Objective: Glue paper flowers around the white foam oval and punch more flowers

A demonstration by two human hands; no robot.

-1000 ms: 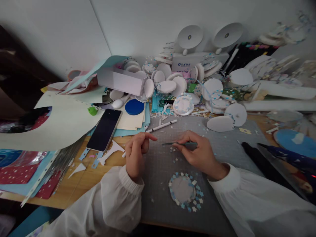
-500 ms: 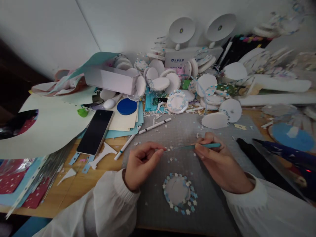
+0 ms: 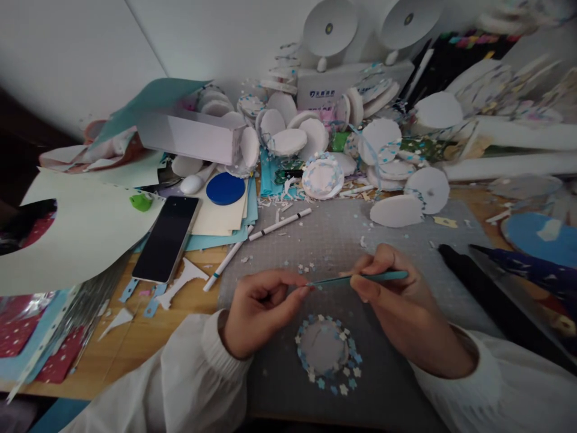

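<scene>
My right hand [image 3: 401, 310] grips teal tweezers [image 3: 391, 276] like a pen, their points turned left. Thumb and forefinger of my left hand [image 3: 265, 310] are pinched where the tweezer tips meet them; whatever is between them is too small to make out. Just below both hands, a round white disc [image 3: 322, 347] lies on the grey cutting mat [image 3: 288, 373], ringed with tiny blue and white star-shaped flowers. A few loose little flowers [image 3: 306, 268] are scattered on the mat behind my left fingertips.
Many white discs [image 3: 291, 142] are piled along the back. A phone [image 3: 167, 239], white pens [image 3: 279, 224] and a blue disc [image 3: 225, 189] lie on the left. At right are a long black object [image 3: 491, 294] and a dark blue tool [image 3: 532, 270].
My hands have come together, the tweezer points now reaching my left fingertips. The left fingertips have moved slightly right, away from the loose flowers. The camera view has shifted a little.
</scene>
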